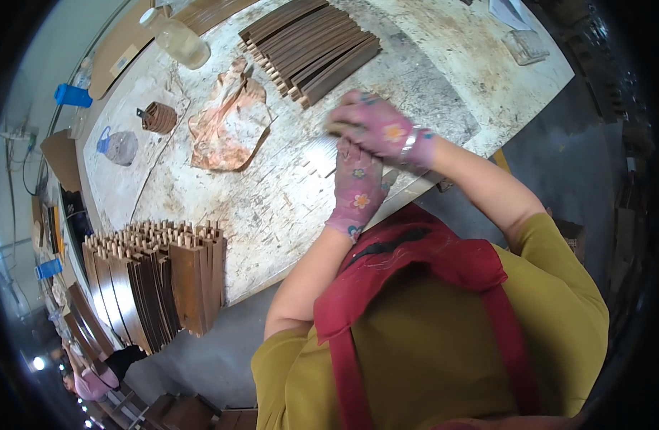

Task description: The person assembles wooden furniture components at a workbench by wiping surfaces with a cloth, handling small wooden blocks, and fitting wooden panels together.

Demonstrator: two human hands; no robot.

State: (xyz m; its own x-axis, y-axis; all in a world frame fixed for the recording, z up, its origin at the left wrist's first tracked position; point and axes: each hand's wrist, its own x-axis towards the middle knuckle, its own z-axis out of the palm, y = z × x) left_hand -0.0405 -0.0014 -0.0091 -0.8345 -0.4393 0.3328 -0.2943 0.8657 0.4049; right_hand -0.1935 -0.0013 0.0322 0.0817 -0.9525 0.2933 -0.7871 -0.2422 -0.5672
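Both hands wear pink flowered gloves and meet over the near edge of the worktable (272,222). My right hand (376,127) is curled and slightly blurred, lying across the fingers of my left hand (359,188). Whatever my right hand closes on is hidden. The left hand's fingertips disappear beneath the right, so their grip does not show. A few small pale wooden pegs (311,172) lie on the tabletop just left of the hands. Beyond them is a row of dark brown wooden slats (315,46) with light dowels in their ends.
More doweled slats (150,279) stand upright at the table's left corner. A crumpled stained cloth (230,122), a coiled brown object (159,117), a plastic bag (120,147) and a clear jar (175,41) are on the far left. A glass dish (524,47) sits far right. Another person (96,380) is at lower left.
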